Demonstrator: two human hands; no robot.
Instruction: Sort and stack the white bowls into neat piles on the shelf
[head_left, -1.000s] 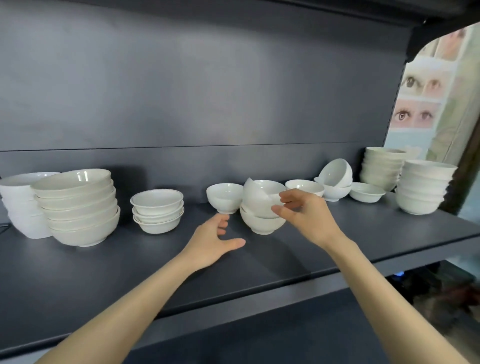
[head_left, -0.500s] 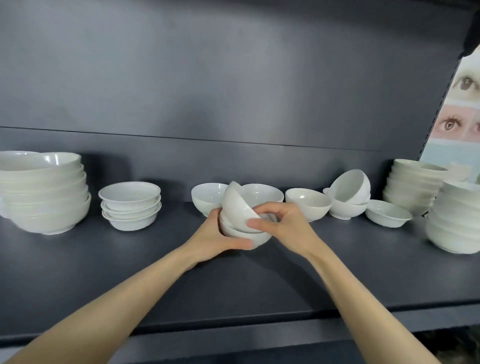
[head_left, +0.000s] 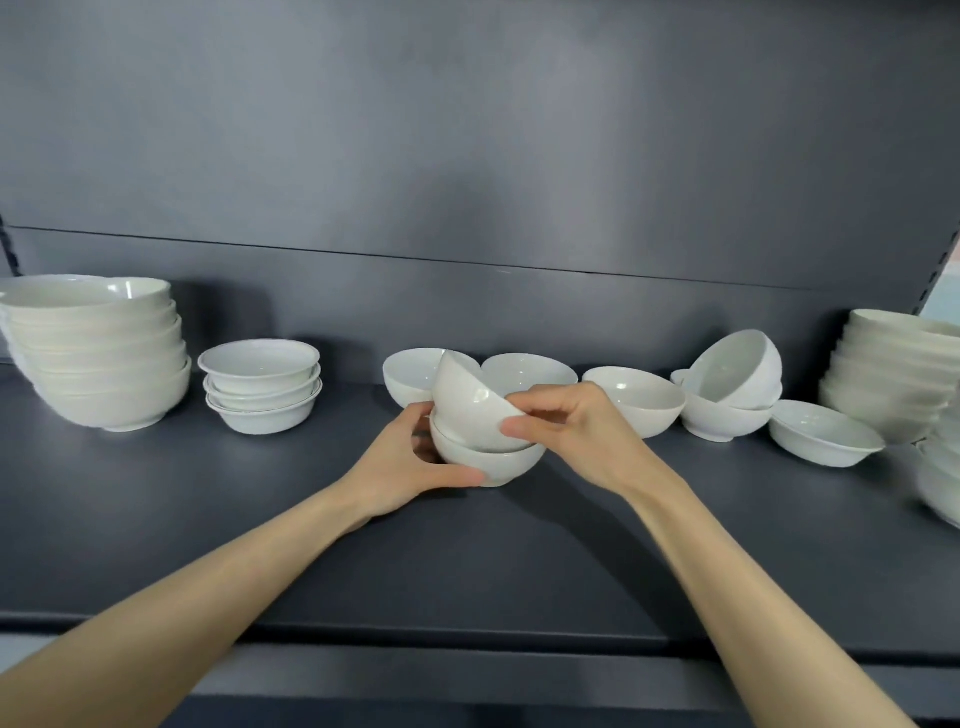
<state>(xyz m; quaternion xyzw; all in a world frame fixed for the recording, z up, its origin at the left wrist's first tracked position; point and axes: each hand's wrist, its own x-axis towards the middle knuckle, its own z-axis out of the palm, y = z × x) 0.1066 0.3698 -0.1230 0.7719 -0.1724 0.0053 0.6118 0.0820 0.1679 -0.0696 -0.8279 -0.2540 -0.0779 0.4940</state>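
Note:
A small white tilted bowl (head_left: 470, 402) leans inside a lower bowl (head_left: 488, 460) that stands on the dark shelf (head_left: 260, 519) at the centre. My right hand (head_left: 576, 434) pinches the tilted bowl's rim from the right. My left hand (head_left: 410, 470) curls around the lower bowl's left side, thumb along its base. Two single bowls (head_left: 410, 374) stand just behind them, and another single bowl (head_left: 636, 402) to the right.
A tall stack of large bowls (head_left: 98, 358) stands at far left, with a short stack of three small bowls (head_left: 262, 384) beside it. To the right are a tilted bowl in another (head_left: 735, 382), a shallow bowl (head_left: 823, 434) and tall stacks (head_left: 893, 379).
My left hand reached forward and took hold of the lower bowl. The right hand closed on the tilted bowl's rim. The view shifted left.

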